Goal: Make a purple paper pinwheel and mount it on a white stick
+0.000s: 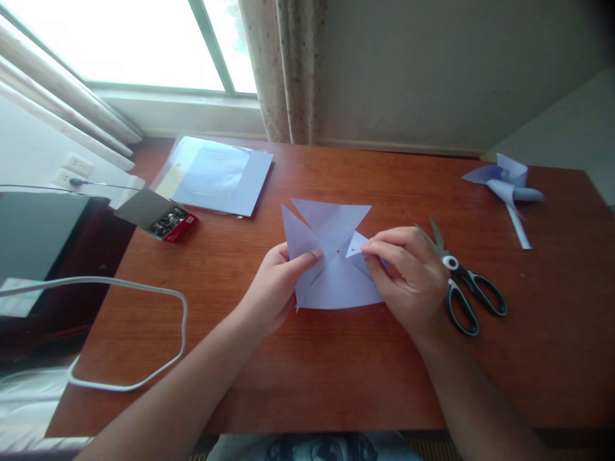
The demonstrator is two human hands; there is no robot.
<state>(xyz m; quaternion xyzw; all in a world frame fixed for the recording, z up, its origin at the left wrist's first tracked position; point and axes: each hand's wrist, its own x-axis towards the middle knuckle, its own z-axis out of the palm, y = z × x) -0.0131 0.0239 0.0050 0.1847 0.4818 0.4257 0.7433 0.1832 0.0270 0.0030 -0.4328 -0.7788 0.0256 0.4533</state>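
A white square sheet of paper (pixel 331 282), slit inward from its corners and with a small dark hole near its middle, is held just above the table. My left hand (pixel 283 275) grips its left side, thumb on top and fingers underneath. At the right side, my right hand (pixel 408 269) pinches one corner flap, which is bent inward toward the centre. Close to the right hand lies a pair of scissors (pixel 459 272) with black and grey handles, its blades slightly apart and partly hidden behind that hand.
A finished paper pinwheel (pixel 509 186) lies at the far right. At the back left is a clear packet of paper sheets (pixel 216 173). Near the left edge stands an open red box (pixel 175 221) of small metal pieces. A white cable (pixel 182 320) loops over the wooden table (pixel 307 378).
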